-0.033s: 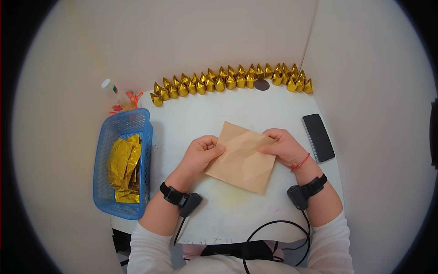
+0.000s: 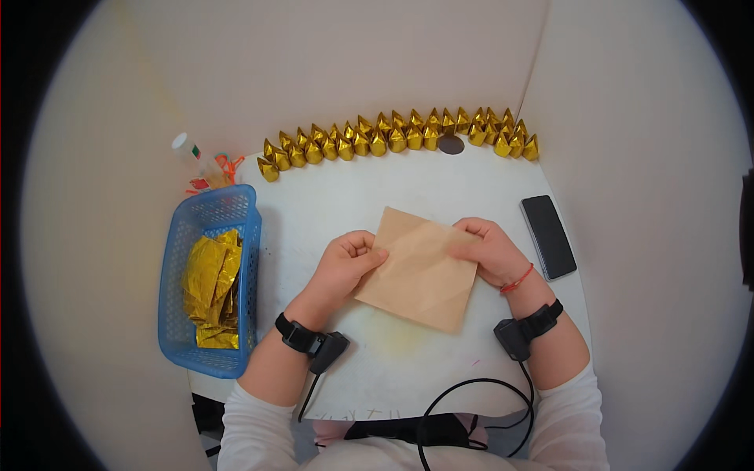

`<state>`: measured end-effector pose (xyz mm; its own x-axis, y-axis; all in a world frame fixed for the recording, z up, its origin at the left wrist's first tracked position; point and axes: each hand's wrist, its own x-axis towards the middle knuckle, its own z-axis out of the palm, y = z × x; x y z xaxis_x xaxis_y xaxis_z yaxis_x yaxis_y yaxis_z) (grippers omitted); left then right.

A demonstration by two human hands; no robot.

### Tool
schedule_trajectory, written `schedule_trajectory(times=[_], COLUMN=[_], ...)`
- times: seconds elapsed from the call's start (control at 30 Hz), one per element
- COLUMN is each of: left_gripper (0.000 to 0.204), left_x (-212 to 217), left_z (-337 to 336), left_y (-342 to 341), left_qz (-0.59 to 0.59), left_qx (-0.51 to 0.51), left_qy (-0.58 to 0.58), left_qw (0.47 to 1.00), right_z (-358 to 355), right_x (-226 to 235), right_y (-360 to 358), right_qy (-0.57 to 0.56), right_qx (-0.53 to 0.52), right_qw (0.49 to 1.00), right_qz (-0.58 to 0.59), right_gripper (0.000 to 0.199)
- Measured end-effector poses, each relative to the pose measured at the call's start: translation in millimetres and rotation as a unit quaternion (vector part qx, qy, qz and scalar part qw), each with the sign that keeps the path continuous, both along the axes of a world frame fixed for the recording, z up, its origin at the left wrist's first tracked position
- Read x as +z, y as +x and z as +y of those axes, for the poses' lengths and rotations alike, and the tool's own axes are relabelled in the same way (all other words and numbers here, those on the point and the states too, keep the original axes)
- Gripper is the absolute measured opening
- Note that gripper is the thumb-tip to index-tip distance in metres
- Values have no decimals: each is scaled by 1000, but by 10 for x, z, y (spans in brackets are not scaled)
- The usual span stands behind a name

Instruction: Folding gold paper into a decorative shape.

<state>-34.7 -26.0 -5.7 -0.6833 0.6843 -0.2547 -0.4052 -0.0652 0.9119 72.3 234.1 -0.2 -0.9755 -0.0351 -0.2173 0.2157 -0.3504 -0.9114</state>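
Between my two hands is a square sheet of brown paper (image 2: 418, 275), tilted a little, with faint creases across it. My left hand (image 2: 351, 263) pinches its left edge, thumb on top and fingers curled beneath. At the upper right edge my right hand (image 2: 487, 250) grips the paper the same way, its thumb slightly blurred. Left of my left arm stands a blue plastic basket (image 2: 250, 275) holding a pile of flat gold foil sheets (image 2: 206, 275). Folded gold foil pieces (image 2: 378, 141) with pointed tops line the table's far edge in rows.
A black phone (image 2: 547, 237) lies on the white table (image 2: 330, 196) at the right. Behind the basket are a white-capped bottle (image 2: 185, 147) and orange-handled scissors (image 2: 229, 166). A dark round hole cover (image 2: 451, 144) sits by the foil rows. A black cable (image 2: 459, 382) loops near my right arm.
The brown paper's right side has shifted very slightly to the right, and my right thumb has moved a little along it. Both hands keep their hold.
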Motion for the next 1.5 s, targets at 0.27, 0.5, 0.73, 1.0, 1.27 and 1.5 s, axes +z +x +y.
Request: schedule_trajectory(times=[0.27, 0.5, 0.73, 1.0, 1.27, 1.5], left_gripper=[7, 7, 21, 12, 16, 18], left_x=[-36, -17, -9, 112, 80, 44], left_z=[47, 37, -85, -2, -24, -11], left_y=[28, 40, -22, 39, 49, 43], left_qz=[34, 63, -83, -60, 14, 5], left_qx=[111, 108, 39, 105, 94, 114], left_qy=[54, 43, 157, 114, 43, 71], left_qw=[992, 991, 983, 986, 994, 991], right_z=[-156, -115, 6, -90, -215, -209], right_x=[39, -53, -102, -51, 20, 8], right_y=[-5, -16, 23, -3, 4, 18], right_qy=[-2, -33, -138, -79, 4, -63], right_qx=[-48, -79, -52, -64, -68, -79], right_qw=[999, 996, 988, 991, 996, 995], right_qz=[21, 33, 52, 86, 57, 3], right_gripper=[32, 31, 28, 23, 17, 15])
